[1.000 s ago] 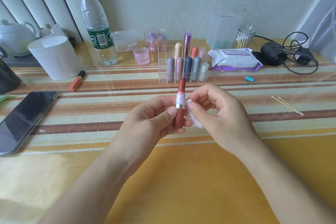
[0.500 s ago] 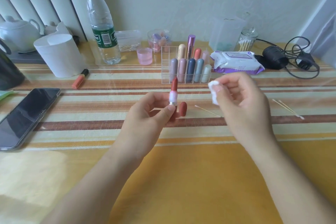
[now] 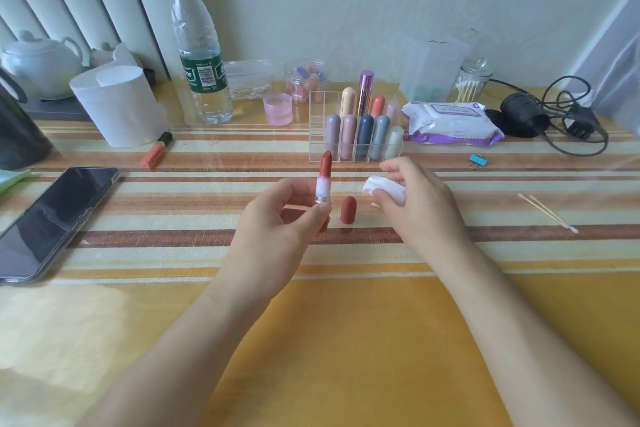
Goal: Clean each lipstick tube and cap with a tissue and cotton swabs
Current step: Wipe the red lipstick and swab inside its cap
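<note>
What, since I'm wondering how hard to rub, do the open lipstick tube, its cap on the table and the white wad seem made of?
Lipstick tube: frosted, translucent sleeve, probably plastic; shiny silver band, metal or metallised plastic. Cap: matte brick-red, likely plastic. White wad: soft, crumpled, matte, apparently tissue or cotton.

Both my bare forearms come in from the bottom edge and angle toward each other above the bench (image 3: 346, 340). My left grip (image 3: 280, 232) is raised with the palm turned inward. Its thumb and fingers pinch the lower end of a lipstick (image 3: 324, 180), held upright. My right grip (image 3: 419, 208) sits just to the right of it, back of the hand up, fingers curled round a tissue (image 3: 384, 188). The two grips are apart, not touching.
</note>
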